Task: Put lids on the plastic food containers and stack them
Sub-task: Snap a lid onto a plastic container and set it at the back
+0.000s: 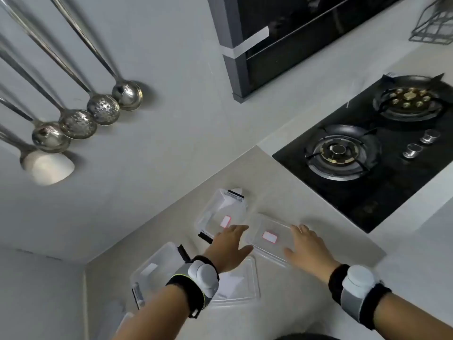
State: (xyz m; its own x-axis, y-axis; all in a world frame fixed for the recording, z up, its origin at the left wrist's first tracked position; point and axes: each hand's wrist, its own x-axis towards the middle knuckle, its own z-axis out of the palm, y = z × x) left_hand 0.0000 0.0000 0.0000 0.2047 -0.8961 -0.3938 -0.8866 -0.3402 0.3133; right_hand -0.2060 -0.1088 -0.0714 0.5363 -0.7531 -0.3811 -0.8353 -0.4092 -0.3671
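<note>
Looking down over the pale countertop (306,290), I see the black gas hob (367,187) set into its right part, two burners and two knobs, with a dark range hood (282,45) above and a wire rack (434,23) in the far right corner. On the wall to the left hang steel ladles and skimmers (78,123) in a row.

The task's things lie on the counter's near left stretch, toward the wall corner. A clear container (220,212) with black clips sits farthest back, close to the wall edge, a red-bordered label showing through it. Just right of it, touching or nearly so, lies a flat clear lid (269,238) with a similar label. Nearer to me, a second container (157,271) with black clips stands at the left, and beside it another clear lid (239,283) lies flat, partly under my left forearm.

My left hand (229,246) is open, fingers spread, hovering at the flat lid's left edge and over the far container's near corner. My right hand (307,246) is likewise open, palm down, at that lid's right edge. Neither hand grips anything that I can make out. Both wrists carry black bands with grey-white sensor units (359,278).
</note>
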